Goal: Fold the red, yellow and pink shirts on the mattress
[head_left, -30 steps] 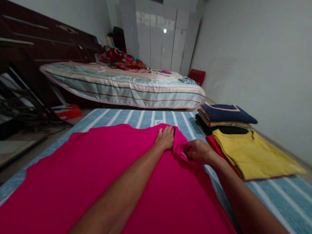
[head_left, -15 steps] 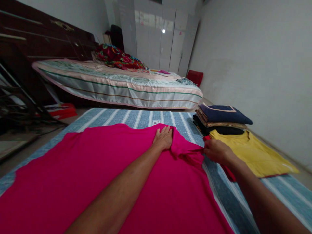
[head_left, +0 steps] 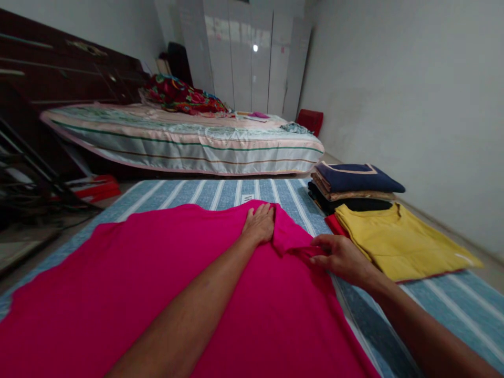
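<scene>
While your left hand (head_left: 259, 224) is lying flat on the pink shirt (head_left: 145, 262) and your right hand (head_left: 342, 256), thumb and fingers apart, is touching the folded sleeve (head_left: 293, 242), probably the best hold on such seemingly light, soft cloth, the shirt is covering the striped surface (head_left: 224, 193) nearly to its far edge.
</scene>
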### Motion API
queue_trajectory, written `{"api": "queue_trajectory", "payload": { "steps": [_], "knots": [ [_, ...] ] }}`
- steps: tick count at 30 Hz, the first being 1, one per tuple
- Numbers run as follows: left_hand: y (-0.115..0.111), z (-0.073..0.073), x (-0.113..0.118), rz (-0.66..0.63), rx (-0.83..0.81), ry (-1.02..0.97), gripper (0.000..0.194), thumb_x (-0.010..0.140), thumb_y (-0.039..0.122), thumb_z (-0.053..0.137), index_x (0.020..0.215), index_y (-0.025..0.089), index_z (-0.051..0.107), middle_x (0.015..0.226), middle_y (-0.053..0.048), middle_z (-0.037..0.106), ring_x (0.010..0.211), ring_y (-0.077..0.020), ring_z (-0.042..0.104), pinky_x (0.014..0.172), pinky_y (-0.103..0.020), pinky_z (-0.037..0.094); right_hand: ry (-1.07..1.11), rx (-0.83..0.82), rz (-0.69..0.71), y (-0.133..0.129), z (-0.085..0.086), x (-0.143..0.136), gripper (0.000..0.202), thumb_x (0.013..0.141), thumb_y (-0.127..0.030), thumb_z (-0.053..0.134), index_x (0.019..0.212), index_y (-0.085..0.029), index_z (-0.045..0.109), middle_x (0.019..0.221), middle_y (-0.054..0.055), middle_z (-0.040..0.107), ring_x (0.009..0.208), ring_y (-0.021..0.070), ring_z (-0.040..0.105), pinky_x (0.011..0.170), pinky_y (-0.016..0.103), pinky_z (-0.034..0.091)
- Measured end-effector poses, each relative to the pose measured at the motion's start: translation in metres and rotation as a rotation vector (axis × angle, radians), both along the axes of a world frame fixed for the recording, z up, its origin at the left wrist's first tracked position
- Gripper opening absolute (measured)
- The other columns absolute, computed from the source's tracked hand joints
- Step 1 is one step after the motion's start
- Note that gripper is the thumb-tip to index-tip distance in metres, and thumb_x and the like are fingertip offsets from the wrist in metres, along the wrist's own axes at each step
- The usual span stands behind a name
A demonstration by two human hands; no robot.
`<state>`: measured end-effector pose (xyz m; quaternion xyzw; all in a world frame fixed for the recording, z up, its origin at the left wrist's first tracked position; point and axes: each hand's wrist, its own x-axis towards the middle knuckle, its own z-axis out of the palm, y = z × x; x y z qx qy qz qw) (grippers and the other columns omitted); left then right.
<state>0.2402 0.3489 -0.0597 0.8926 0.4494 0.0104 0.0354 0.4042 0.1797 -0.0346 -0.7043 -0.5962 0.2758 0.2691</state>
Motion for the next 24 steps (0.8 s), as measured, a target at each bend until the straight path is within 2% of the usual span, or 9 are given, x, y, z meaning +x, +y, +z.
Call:
{"api": "queue_trajectory", "payload": {
  "steps": [4, 7, 9, 11, 14, 19, 21, 24],
  "knots": [
    [-0.001, 0.002, 0.0, -0.006, 0.006, 0.004, 0.056, 0.09, 0.02, 0.022, 0.146, 0.015, 0.026, 0.154, -0.01, 0.023, 0.141, -0.0246, 0.02, 0.111, -0.052, 0.02, 0.092, -0.04, 0.087, -0.007, 0.003, 0.007, 0.013, 0.071, -0.028, 0.059, 0.07, -0.017, 0.065, 0.062, -0.003, 0.057, 0.06, 0.0122, 0.05, 0.055, 0.022, 0.036],
    [-0.001, 0.002, 0.0, -0.008, 0.001, 0.002, 0.056, 0.09, 0.02, 0.021, 0.146, 0.013, 0.026, 0.154, -0.009, 0.023, 0.141, -0.0245, 0.02, 0.111, -0.053, 0.019, 0.136, 0.066, 0.202, -0.011, 0.014, 0.011, 0.015, 0.072, -0.031, 0.063, 0.066, -0.017, 0.065, 0.08, 0.002, 0.063, 0.076, 0.0163, 0.057, 0.069, 0.025, 0.042],
    [-0.001, 0.001, 0.001, -0.009, 0.004, 0.004, 0.057, 0.09, 0.02, 0.021, 0.145, 0.013, 0.026, 0.154, -0.01, 0.023, 0.141, -0.0243, 0.02, 0.111, -0.053, 0.019, 0.219, 0.152, 0.3, -0.013, 0.022, 0.012, 0.017, 0.073, -0.034, 0.067, 0.067, -0.018, 0.065, 0.094, 0.005, 0.064, 0.089, 0.0192, 0.058, 0.082, 0.029, 0.043],
    [0.0, 0.001, 0.001, -0.01, 0.007, 0.015, 0.057, 0.089, 0.02, 0.022, 0.145, 0.012, 0.026, 0.154, -0.01, 0.023, 0.141, -0.0245, 0.02, 0.111, -0.052, 0.019, 0.293, 0.162, 0.359, -0.015, 0.026, 0.013, 0.019, 0.073, -0.036, 0.068, 0.069, -0.019, 0.064, 0.098, 0.005, 0.064, 0.094, 0.0199, 0.057, 0.086, 0.03, 0.042],
    [0.0, 0.001, 0.002, -0.007, 0.006, 0.026, 0.058, 0.088, 0.021, 0.025, 0.145, 0.011, 0.027, 0.154, -0.011, 0.022, 0.141, -0.0254, 0.02, 0.111, -0.052, 0.018, 0.222, 0.102, 0.37, -0.016, 0.026, 0.017, 0.02, 0.076, -0.038, 0.065, 0.069, -0.019, 0.064, 0.088, 0.004, 0.064, 0.087, 0.0185, 0.058, 0.08, 0.028, 0.043],
    [-0.001, 0.002, 0.002, -0.001, -0.011, 0.004, 0.059, 0.087, 0.025, 0.026, 0.145, 0.012, 0.027, 0.154, -0.01, 0.021, 0.141, -0.0259, 0.02, 0.111, -0.054, 0.018, -0.148, 0.018, 0.361, -0.015, 0.023, 0.022, 0.025, 0.079, -0.033, 0.059, 0.059, -0.018, 0.06, 0.064, -0.001, 0.056, 0.065, 0.0135, 0.051, 0.062, 0.024, 0.037],
    [-0.001, 0.001, 0.002, -0.002, -0.012, -0.005, 0.059, 0.087, 0.025, 0.027, 0.145, 0.013, 0.027, 0.154, -0.01, 0.021, 0.141, -0.0259, 0.019, 0.111, -0.054, 0.017, -0.177, -0.031, 0.309, -0.014, 0.022, 0.022, 0.027, 0.08, -0.034, 0.056, 0.058, -0.018, 0.06, 0.057, -0.003, 0.05, 0.057, 0.0113, 0.045, 0.054, 0.023, 0.032],
    [0.0, -0.001, 0.002, 0.001, -0.016, -0.012, 0.059, 0.087, 0.025, 0.027, 0.145, 0.013, 0.028, 0.154, -0.01, 0.021, 0.141, -0.0258, 0.019, 0.111, -0.055, 0.018, -0.13, -0.069, 0.151, -0.011, 0.018, 0.025, 0.028, 0.081, -0.036, 0.051, 0.062, -0.018, 0.062, 0.054, -0.003, 0.047, 0.051, 0.0106, 0.041, 0.049, 0.023, 0.028]
  ]
}}
